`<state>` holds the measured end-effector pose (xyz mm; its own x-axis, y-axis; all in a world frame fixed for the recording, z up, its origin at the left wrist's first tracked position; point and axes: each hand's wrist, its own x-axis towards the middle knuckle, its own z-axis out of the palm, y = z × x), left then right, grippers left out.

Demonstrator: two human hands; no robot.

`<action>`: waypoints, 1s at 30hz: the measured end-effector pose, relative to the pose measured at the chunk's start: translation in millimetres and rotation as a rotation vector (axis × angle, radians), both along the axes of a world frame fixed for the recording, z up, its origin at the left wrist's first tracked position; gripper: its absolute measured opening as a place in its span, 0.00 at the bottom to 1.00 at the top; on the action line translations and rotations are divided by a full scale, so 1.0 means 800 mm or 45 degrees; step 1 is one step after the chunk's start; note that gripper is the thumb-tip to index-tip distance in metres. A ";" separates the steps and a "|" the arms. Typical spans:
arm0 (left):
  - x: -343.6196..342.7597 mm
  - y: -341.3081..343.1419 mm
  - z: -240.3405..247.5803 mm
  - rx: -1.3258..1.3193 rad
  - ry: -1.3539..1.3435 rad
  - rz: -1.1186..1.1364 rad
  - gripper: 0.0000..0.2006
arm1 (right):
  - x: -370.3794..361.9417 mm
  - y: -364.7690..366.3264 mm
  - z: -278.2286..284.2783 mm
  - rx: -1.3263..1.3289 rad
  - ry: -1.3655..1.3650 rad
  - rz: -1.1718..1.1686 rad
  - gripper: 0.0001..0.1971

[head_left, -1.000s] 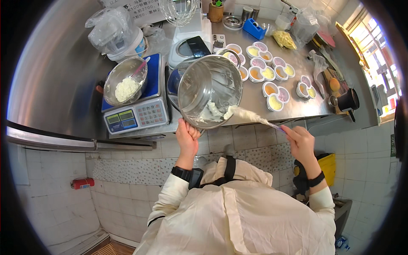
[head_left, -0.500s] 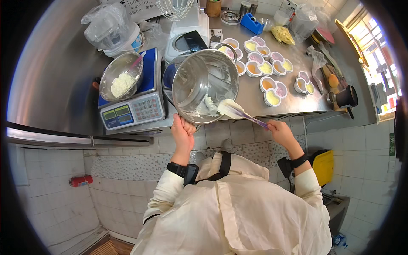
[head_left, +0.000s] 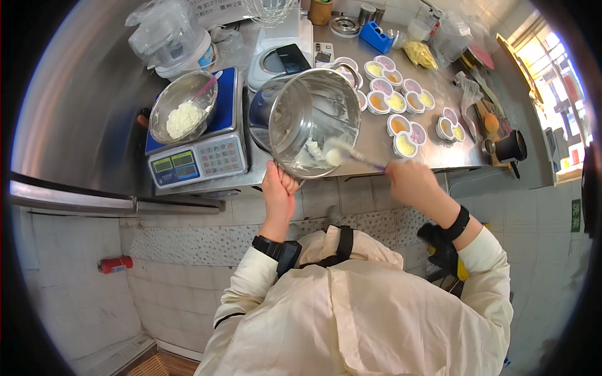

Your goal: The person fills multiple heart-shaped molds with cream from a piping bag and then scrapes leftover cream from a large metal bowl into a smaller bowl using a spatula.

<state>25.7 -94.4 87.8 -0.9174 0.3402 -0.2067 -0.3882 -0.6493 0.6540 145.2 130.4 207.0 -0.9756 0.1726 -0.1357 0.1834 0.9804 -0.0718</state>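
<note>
My left hand [head_left: 279,182] is closed round the handle at the near side of a steel mixing bowl [head_left: 291,119], which is tilted so its opening faces me and to the right. White cream streaks its inner wall, with a small lump low inside. In my right hand [head_left: 411,182] is the purple handle of a spatula [head_left: 360,156]; its cream-coated blade, blurred by motion, is at the bowl's lower right rim. To the left, a smaller steel bowl [head_left: 188,113] with white cream and a pink-handled tool rests on a blue-topped digital scale [head_left: 200,161].
Several three-part white cups [head_left: 406,136] with yellow, orange and pink fillings stand on the steel counter [head_left: 370,160]. Behind the bowl are a stand mixer [head_left: 266,62] and a black phone [head_left: 293,58]. A blue tape dispenser [head_left: 376,37] sits farther back, and a black pot [head_left: 511,145] at right.
The spatula has shifted slightly in the bowl's opening, and my right hand has turned with its elbow swung outward. The bowl and left hand look slightly right, as does the whole counter.
</note>
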 end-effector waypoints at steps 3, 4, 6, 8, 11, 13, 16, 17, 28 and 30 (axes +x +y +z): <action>0.001 0.005 0.009 0.013 0.077 0.037 0.20 | 0.000 -0.004 0.003 -0.759 -0.215 -0.156 0.10; -0.002 0.005 0.010 0.007 0.110 0.010 0.20 | -0.006 -0.008 0.016 -0.928 -0.299 -0.329 0.11; 0.000 0.004 0.015 -0.005 0.117 -0.054 0.20 | -0.021 0.002 0.020 -0.790 -0.218 -0.233 0.11; -0.002 0.003 0.014 -0.016 0.125 -0.069 0.20 | -0.051 0.013 0.024 -0.298 0.115 0.057 0.11; -0.001 0.004 0.013 -0.028 0.136 -0.098 0.20 | -0.117 0.046 0.021 0.675 0.475 0.523 0.18; 0.001 0.005 0.010 -0.056 0.036 -0.033 0.20 | -0.138 0.064 -0.008 0.806 0.388 0.524 0.20; 0.005 0.005 0.006 -0.065 0.007 0.056 0.21 | -0.131 0.042 -0.036 0.789 0.138 0.493 0.23; 0.007 0.002 0.004 -0.070 0.002 0.100 0.21 | -0.120 0.027 -0.044 0.655 -0.013 0.443 0.22; 0.013 -0.007 -0.011 -0.078 -0.016 0.116 0.21 | -0.059 -0.051 -0.042 -1.255 -0.502 -0.075 0.11; 0.012 -0.009 -0.013 -0.052 0.017 0.104 0.21 | -0.057 -0.050 -0.032 -1.582 -0.634 -0.357 0.12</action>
